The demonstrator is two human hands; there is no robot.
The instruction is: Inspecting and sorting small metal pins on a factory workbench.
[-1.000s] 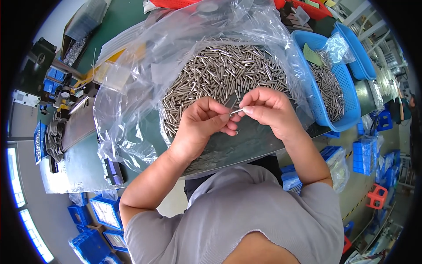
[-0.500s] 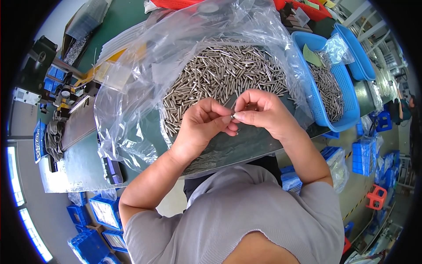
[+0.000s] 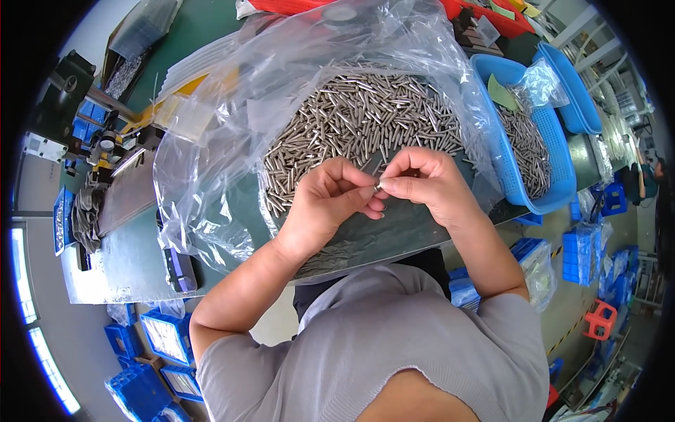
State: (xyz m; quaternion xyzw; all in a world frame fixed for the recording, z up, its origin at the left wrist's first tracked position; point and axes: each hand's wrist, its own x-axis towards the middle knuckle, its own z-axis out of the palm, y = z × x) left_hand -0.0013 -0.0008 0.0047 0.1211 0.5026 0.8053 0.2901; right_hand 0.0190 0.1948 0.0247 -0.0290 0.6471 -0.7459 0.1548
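A big heap of small metal pins lies on a clear plastic bag spread over the green bench. At the near edge of the heap my two hands meet. Thumb and fingers of my left hand are pinched together on a small metal pin. My right hand pinches the same spot from the other side, fingertips touching those of the left. Most of the pin is hidden by the fingers. A few loose pins lie just beyond the fingertips.
At the right, a blue plastic basket holds more pins and a green slip. Another blue basket stands behind it. A metal fixture occupies the left side. Red trays sit at the back. Blue crates stand on the floor.
Both hands stay pinched together, with the right-hand fingers shifted slightly. The whole view has moved a little.
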